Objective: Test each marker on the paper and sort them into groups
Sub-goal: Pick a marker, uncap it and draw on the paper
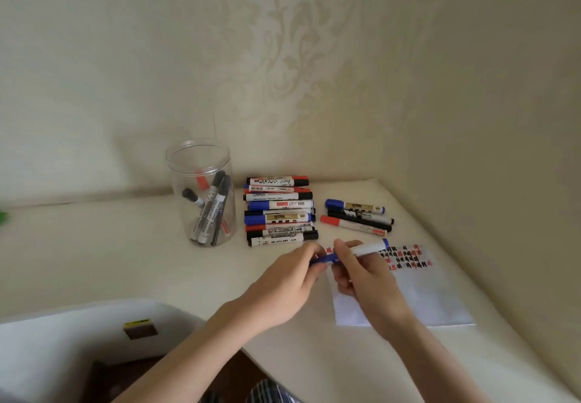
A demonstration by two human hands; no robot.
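Plastic, light and stiff, the marker (366,249) looks slippery; right hand (361,272) grips its barrel over the paper (434,295). Left hand (290,280) pinches the blue cap (323,259), near the table's (125,261) right edge.

Clear glossy plastic jar (201,189), matt white paper (418,295), smooth cream table (110,251)

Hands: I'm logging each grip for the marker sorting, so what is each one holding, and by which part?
The right hand grips the blue marker around its white barrel. The left hand pinches its blue cap.
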